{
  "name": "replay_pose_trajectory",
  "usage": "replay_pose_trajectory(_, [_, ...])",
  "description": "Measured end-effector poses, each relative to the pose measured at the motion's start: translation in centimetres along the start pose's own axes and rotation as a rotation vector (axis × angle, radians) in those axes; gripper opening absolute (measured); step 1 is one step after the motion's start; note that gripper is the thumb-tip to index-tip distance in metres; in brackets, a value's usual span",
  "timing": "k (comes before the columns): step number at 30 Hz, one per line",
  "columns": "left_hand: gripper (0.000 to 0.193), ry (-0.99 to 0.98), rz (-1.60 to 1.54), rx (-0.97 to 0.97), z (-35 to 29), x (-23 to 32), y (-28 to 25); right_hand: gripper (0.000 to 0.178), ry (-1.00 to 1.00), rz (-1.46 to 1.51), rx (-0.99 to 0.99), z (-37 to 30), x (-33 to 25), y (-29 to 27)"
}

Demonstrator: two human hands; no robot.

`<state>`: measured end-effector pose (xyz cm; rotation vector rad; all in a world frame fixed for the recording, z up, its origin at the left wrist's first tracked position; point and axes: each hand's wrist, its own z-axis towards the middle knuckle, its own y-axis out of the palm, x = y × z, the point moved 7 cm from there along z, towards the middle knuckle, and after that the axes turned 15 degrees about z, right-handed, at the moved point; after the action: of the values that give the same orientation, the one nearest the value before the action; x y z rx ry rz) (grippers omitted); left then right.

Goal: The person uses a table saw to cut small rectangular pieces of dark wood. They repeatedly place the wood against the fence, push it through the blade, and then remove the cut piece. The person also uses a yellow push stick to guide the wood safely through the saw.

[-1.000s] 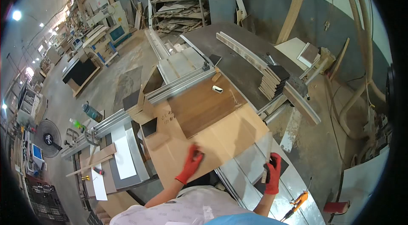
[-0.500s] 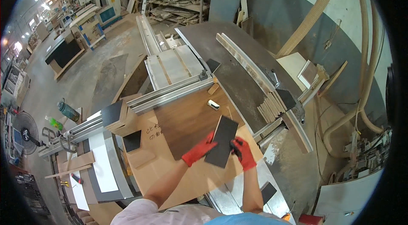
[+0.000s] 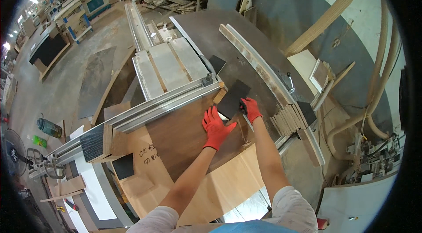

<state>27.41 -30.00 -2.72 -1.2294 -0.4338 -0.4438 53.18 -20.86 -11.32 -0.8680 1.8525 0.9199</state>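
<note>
A small black rectangular board (image 3: 235,99) lies aslant over the far right corner of a larger brown wood-grain panel (image 3: 180,134), reaching toward the dark machine table (image 3: 263,63). My right hand (image 3: 252,110), in a red glove with dark fingertips, grips the board's right edge. My left hand (image 3: 216,128), also red-gloved, is at the board's near left corner with thumb and fingers spread. Between them a small white object (image 3: 223,117) shows, partly hidden by the board. A small wood block (image 3: 219,96) sits just left of the board.
A metal fence (image 3: 162,107) crosses beyond the panel, with stacked black-faced boards (image 3: 103,141) at its left. A long rail (image 3: 257,63) runs over the dark table, ending by several stacked strips (image 3: 289,120). A bottle (image 3: 49,127) and fan (image 3: 15,154) are far left.
Both hands have moved forward, carrying the black board away from my body to the panel's far right corner. My left hand has shifted from the board's side to its near corner.
</note>
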Motion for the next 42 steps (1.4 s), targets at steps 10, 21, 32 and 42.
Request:
replay_pose_trajectory(10, [0.112,-0.039,0.126,-0.027,1.6,1.0,1.0,0.035,0.006,-0.467,-0.058,-0.8,-1.8,0.8])
replay_pose_trajectory(21, [0.121,0.103,0.249,-0.176,6.1,3.1,3.5,0.045,-0.115,-0.654,-0.065,-0.9,-3.3,1.7])
replay_pose_trajectory(32, [0.095,0.24,0.251,0.053,5.6,0.9,4.5,0.042,-0.746,-0.684,0.262,-11.9,-7.2,8.3])
replay_pose_trajectory(42, [0.095,0.182,0.215,-0.035,6.0,2.1,2.9,0.046,-0.819,-0.782,-0.738,-19.8,-2.7,30.3])
